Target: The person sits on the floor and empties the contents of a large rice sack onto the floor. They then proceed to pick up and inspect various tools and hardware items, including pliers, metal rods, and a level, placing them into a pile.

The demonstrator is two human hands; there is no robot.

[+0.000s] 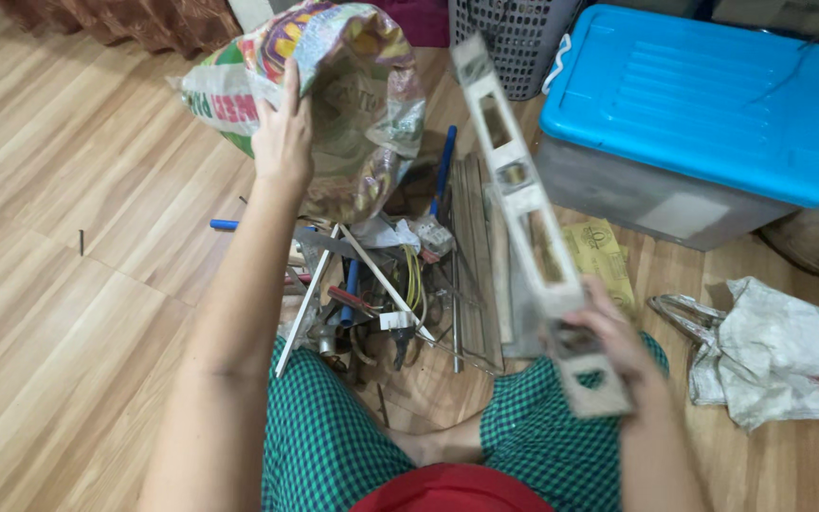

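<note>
My left hand grips the rim of a colourful woven plastic sack and holds it up above a heap of tools. In my right hand is a long grey spirit level, gripped near its lower end and slanting up and away, blurred by motion. Below them a pile of tools and scrap lies on the wooden floor: metal strips, wires, pliers, a blue-handled tool. My legs in green checked cloth frame the near side of the pile.
A grey storage box with a blue lid stands at the right. Behind it is a grey plastic basket. A crumpled white bag lies on the floor at right. A yellow packet sits by the box. A small nail lies left.
</note>
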